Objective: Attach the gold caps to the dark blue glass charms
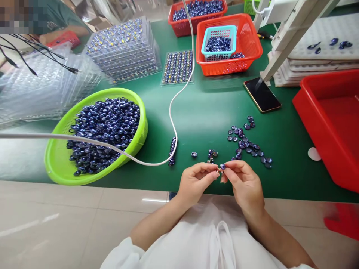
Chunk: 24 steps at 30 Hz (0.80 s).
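The small dark-blue bead (222, 166) is a glossy, rounded piece with a shiny highlight on its top, far smaller than the fingertips around it. It is pinched between the fingertips of the left hand (196, 181) and the right hand (244, 183), which meet over it from either side, so only its upper face shows. It is held in the air just above the near edge of the green worktop (207, 108); its underside and exact shape cannot be made out.
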Motion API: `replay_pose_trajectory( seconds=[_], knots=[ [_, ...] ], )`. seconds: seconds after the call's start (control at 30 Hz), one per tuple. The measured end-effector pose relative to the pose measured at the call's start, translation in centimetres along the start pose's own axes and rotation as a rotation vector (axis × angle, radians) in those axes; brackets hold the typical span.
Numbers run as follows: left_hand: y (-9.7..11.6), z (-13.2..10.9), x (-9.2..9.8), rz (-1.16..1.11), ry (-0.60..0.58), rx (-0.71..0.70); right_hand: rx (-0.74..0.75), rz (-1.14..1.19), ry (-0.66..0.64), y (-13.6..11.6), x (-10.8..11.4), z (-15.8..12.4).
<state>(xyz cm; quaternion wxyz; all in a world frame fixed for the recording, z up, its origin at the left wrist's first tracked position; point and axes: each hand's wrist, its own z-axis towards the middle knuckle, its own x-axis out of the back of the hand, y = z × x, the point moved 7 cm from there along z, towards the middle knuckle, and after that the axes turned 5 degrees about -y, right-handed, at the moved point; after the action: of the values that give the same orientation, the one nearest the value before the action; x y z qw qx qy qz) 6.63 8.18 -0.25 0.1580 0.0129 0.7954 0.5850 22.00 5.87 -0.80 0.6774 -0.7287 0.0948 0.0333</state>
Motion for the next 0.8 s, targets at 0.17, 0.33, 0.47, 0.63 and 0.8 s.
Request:
replay_pose_trajectory(
  seconds=[0.17, 0.33, 0.47, 0.63, 0.8],
  knots=[
    [-1.4, 0.5, -0.5, -0.223, -0.149, 0.247, 0.238, -0.385, -0.226, -2.7, 0.3, 0.0],
    [-1.6, 0.3, -1.1, -0.267, -0.314, 0.411, 0.299, -0.578, -0.467, -3.9, -0.5, 0.1],
    [-1.3, 0.1, -1.1, -0.222, -0.378, 0.463, 0.308, -0.554, -0.510, -3.9, -0.3, 0.5],
    [-1.1, 0.1, -1.2, -0.231, -0.425, 0.474, 0.393, -0.634, -0.552, -4.2, -0.3, 0.2],
    [-1.5, 0.1, -1.1, -0.236, -0.448, 0.490, 0.426, -0.718, -0.588, -4.9, -0.9, -0.3]
  ],
)
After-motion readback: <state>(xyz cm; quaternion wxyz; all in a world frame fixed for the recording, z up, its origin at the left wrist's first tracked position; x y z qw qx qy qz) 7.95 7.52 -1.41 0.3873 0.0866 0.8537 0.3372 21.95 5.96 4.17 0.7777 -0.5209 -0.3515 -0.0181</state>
